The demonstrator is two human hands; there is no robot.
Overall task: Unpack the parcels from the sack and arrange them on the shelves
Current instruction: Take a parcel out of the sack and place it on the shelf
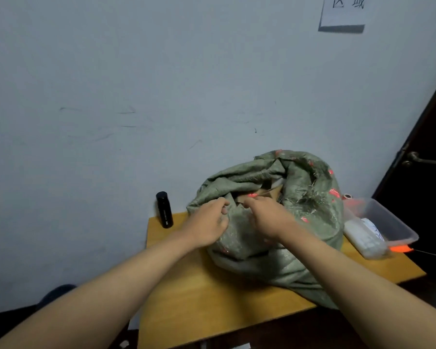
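Note:
A green woven sack (300,222) with red markings sits bulging on a small wooden table (199,298), its mouth crumpled and partly open toward me. Brown cardboard of a parcel (267,193) shows inside the opening. My left hand (207,222) grips the near-left edge of the sack's mouth. My right hand (267,217) holds the cloth at the mouth just right of it, fingers curled into the fabric. No shelves are in view.
A black cylindrical bottle (164,209) stands at the table's back left against the pale wall. A clear plastic tub (388,222) with a white roll and an orange item sits at the right. A dark door with a handle (420,159) is at far right.

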